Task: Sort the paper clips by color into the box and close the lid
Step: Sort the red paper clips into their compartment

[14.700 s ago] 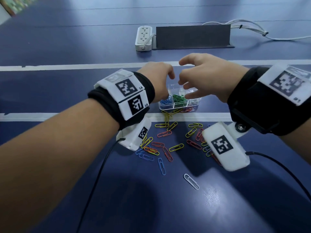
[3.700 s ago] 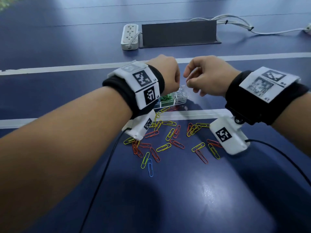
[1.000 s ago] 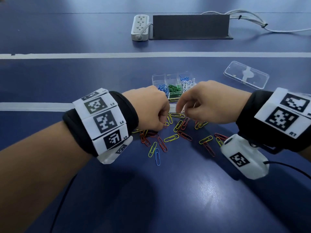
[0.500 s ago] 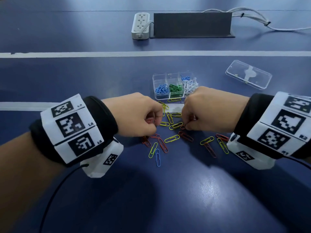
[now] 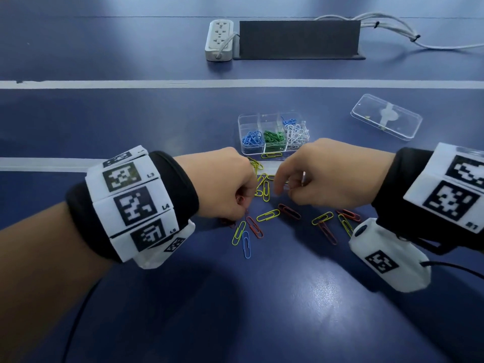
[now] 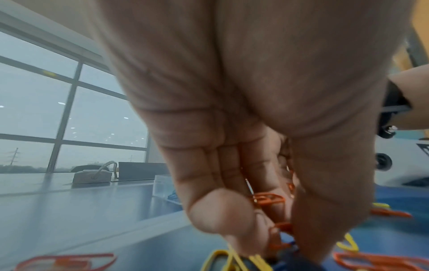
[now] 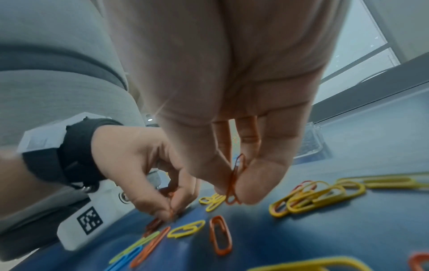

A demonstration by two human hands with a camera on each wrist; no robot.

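A clear box (image 5: 247, 121) stands open past my hands, with blue, green and white clips in separate compartments. Loose orange, yellow and blue paper clips (image 5: 267, 215) lie scattered on the blue table in front of it. My left hand (image 5: 230, 187) is curled over the pile and holds several orange clips (image 6: 269, 199) in its fingers. My right hand (image 5: 285, 183) hovers just right of it and pinches one orange clip (image 7: 235, 180) between thumb and forefinger, lifted off the table. The clear lid (image 5: 386, 116) lies apart at the right.
A white power strip (image 5: 219, 39) and a dark upright panel (image 5: 298, 39) stand at the far side, with grey cables (image 5: 392, 27) trailing right. White lines (image 5: 104, 84) cross the table. A black wire (image 5: 78, 318) runs from my left wrist toward me.
Since half a second ago my right hand has lifted slightly with an orange clip pinched in it. My left hand stays low over the pile, still gathering orange clips.
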